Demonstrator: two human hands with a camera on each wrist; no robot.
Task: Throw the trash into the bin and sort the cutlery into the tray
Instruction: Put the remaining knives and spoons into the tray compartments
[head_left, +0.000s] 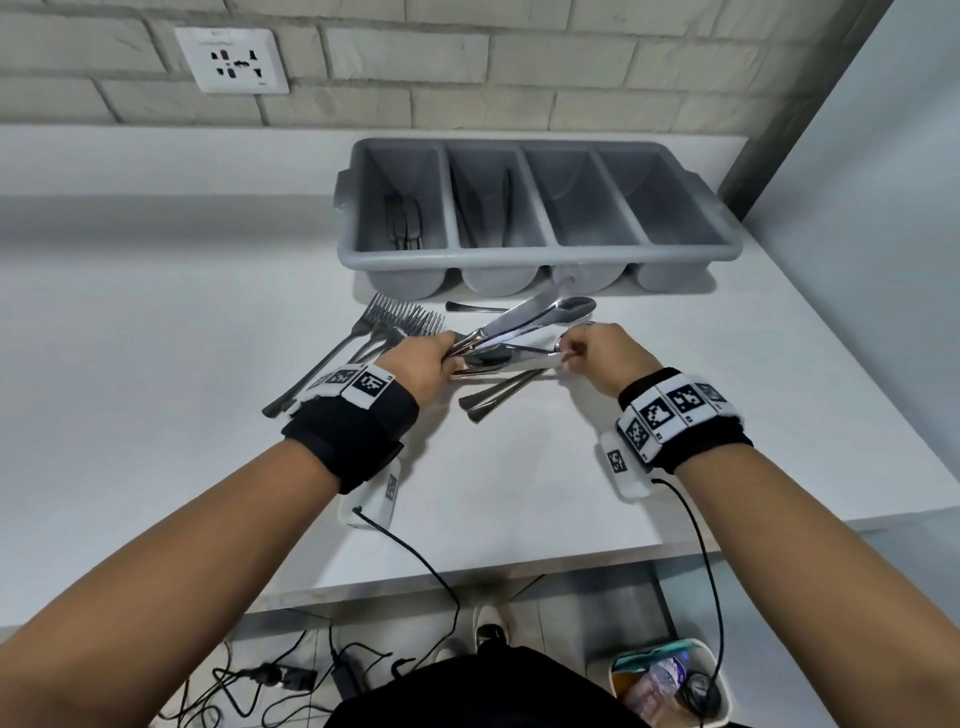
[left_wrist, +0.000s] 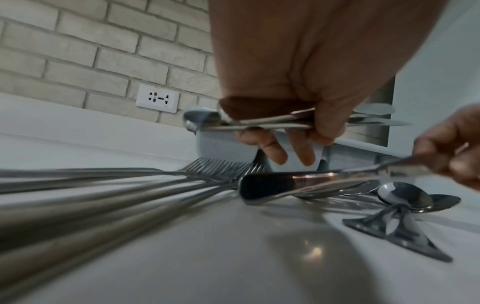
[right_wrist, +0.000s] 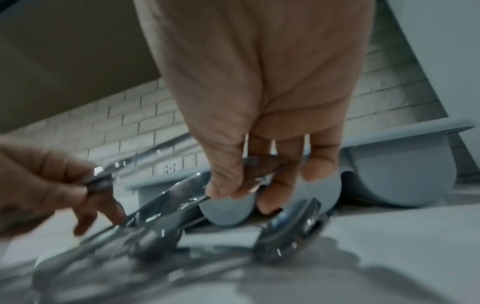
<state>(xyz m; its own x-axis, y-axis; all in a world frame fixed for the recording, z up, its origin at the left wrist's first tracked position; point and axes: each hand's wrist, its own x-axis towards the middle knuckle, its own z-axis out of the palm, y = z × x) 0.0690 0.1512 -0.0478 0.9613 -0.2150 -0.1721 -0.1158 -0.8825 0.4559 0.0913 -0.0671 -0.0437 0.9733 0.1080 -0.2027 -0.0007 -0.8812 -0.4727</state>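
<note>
My left hand (head_left: 441, 358) grips a bundle of knives and spoons (head_left: 524, 319), their tips pointing toward the grey four-compartment tray (head_left: 540, 254); the left wrist view shows the fingers of my left hand (left_wrist: 285, 127) curled round the bundle (left_wrist: 272, 121). My right hand (head_left: 571, 351) pinches a slim piece of cutlery (left_wrist: 298, 181) lying low over the table, also in the right wrist view as my right hand (right_wrist: 233, 185). Several forks (head_left: 395, 319) lie fanned to the left. Loose spoons (head_left: 493, 397) lie under both hands. The tray's two left compartments hold cutlery.
A white bin (head_left: 615, 675) with trash in it stands on the floor at the lower right, below the table edge. One utensil (head_left: 472, 307) lies just in front of the tray. A wall socket (head_left: 231, 60) sits on the brick wall. Cables lie on the floor.
</note>
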